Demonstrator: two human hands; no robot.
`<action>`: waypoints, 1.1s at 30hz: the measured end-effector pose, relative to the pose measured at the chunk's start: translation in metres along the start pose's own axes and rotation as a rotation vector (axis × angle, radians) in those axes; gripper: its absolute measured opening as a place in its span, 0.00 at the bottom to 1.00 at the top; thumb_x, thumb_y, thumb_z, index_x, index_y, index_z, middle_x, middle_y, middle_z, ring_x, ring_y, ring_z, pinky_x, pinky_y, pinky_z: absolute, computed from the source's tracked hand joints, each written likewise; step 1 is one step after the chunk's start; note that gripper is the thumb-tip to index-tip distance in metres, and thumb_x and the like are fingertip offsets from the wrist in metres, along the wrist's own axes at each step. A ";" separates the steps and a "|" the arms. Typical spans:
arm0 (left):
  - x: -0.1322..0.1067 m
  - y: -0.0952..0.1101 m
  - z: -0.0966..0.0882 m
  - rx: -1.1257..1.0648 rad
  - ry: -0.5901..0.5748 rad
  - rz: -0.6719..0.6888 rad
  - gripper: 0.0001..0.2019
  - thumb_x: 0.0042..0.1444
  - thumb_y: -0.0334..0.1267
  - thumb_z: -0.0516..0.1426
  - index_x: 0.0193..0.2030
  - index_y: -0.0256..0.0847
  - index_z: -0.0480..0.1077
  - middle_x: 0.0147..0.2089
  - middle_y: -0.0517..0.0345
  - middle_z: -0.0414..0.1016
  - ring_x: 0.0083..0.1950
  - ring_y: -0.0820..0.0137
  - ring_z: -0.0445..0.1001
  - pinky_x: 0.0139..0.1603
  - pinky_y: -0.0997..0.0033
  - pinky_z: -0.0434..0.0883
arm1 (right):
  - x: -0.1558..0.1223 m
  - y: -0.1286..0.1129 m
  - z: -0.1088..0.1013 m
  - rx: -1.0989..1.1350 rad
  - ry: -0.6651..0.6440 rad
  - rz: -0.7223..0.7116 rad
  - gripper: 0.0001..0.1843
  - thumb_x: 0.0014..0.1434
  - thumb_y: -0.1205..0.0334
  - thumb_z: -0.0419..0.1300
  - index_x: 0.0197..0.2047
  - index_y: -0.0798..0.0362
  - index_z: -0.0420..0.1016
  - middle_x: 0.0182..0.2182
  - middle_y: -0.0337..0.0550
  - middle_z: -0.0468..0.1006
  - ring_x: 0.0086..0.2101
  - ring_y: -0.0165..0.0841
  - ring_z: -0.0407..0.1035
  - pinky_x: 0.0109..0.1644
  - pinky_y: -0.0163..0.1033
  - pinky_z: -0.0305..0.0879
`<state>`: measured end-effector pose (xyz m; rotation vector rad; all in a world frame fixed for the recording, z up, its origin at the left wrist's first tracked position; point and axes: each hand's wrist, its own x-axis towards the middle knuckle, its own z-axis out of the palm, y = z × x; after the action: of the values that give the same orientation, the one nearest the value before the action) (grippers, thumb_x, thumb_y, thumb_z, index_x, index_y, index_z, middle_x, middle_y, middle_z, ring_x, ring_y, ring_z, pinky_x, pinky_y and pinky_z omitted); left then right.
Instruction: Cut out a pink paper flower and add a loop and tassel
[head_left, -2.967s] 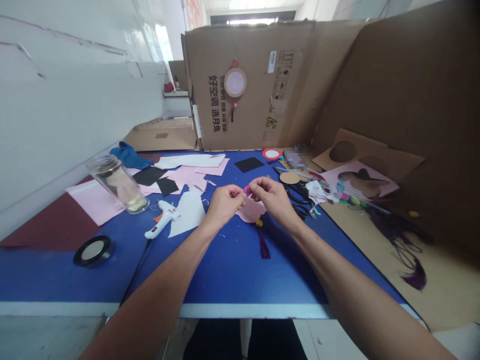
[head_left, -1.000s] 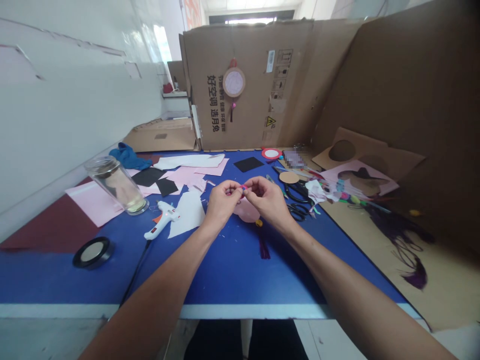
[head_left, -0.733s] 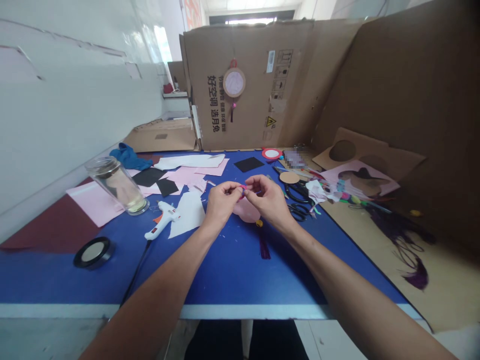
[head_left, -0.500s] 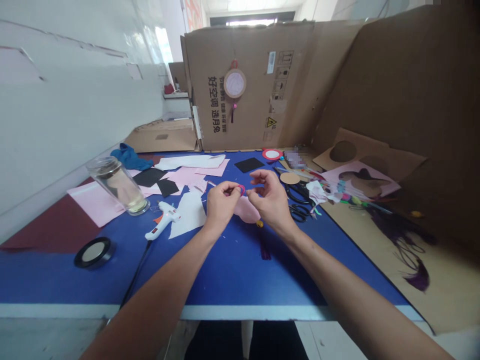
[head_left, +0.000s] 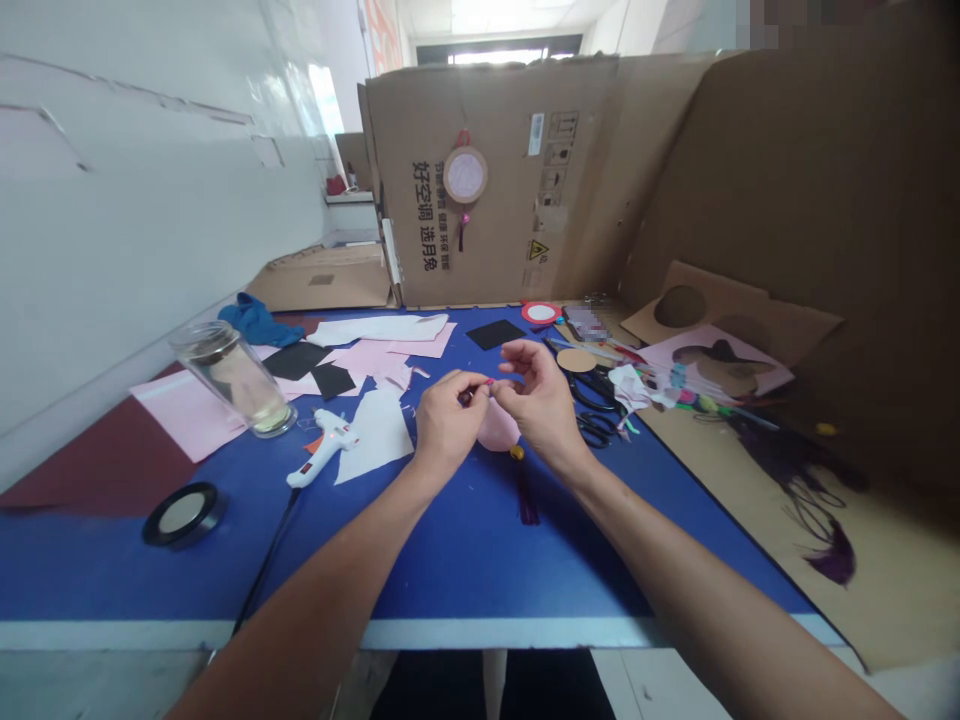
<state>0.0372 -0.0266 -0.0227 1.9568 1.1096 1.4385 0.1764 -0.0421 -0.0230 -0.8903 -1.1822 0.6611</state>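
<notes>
My left hand (head_left: 452,415) and my right hand (head_left: 538,395) meet fingertip to fingertip over the middle of the table. A small bit of pinkish-red cord (head_left: 490,381) shows between them, pinched by both; most of it is hidden by the fingers. The other fingers of my right hand are curled loosely above. Below the hands lies a rounded pink piece (head_left: 499,428), partly covered. At its lower edge is a yellow bead (head_left: 517,453), and a dark purple tassel (head_left: 528,500) trails from there toward me.
A white glue gun (head_left: 322,450) with its cord lies left, near a tape roll (head_left: 180,514) and a glass jar (head_left: 240,385). Paper scraps (head_left: 375,430) spread behind. Black scissors (head_left: 596,428) and craft bits lie right. Cardboard walls (head_left: 585,220) stand behind and right.
The fingertips have drawn closer together, and the cord loop that showed between them is now mostly covered by my left fingers. The view has tilted up slightly.
</notes>
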 end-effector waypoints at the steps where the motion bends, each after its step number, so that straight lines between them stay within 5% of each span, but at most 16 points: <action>1: 0.000 0.000 0.000 0.011 -0.003 0.002 0.08 0.62 0.28 0.61 0.39 0.44 0.82 0.37 0.58 0.82 0.38 0.67 0.78 0.40 0.67 0.70 | 0.000 0.000 0.000 0.005 0.003 0.001 0.26 0.49 0.65 0.67 0.52 0.45 0.72 0.53 0.46 0.75 0.49 0.39 0.73 0.42 0.41 0.75; 15: -0.007 0.004 -0.001 0.186 -0.044 0.143 0.10 0.65 0.28 0.60 0.42 0.44 0.82 0.41 0.57 0.83 0.39 0.67 0.77 0.41 0.67 0.69 | 0.002 0.003 -0.002 -0.027 0.024 0.009 0.26 0.47 0.66 0.63 0.52 0.46 0.73 0.51 0.45 0.77 0.45 0.37 0.74 0.44 0.42 0.74; 33: -0.001 0.000 0.001 0.060 -0.022 0.029 0.09 0.63 0.29 0.61 0.37 0.45 0.82 0.37 0.58 0.84 0.37 0.67 0.78 0.41 0.65 0.71 | 0.010 0.008 -0.010 0.136 0.070 0.126 0.28 0.42 0.67 0.68 0.49 0.45 0.75 0.48 0.41 0.77 0.43 0.34 0.72 0.50 0.42 0.72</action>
<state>0.0377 -0.0272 -0.0240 2.0334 1.1315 1.4110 0.1890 -0.0325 -0.0266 -0.8702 -1.0126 0.7969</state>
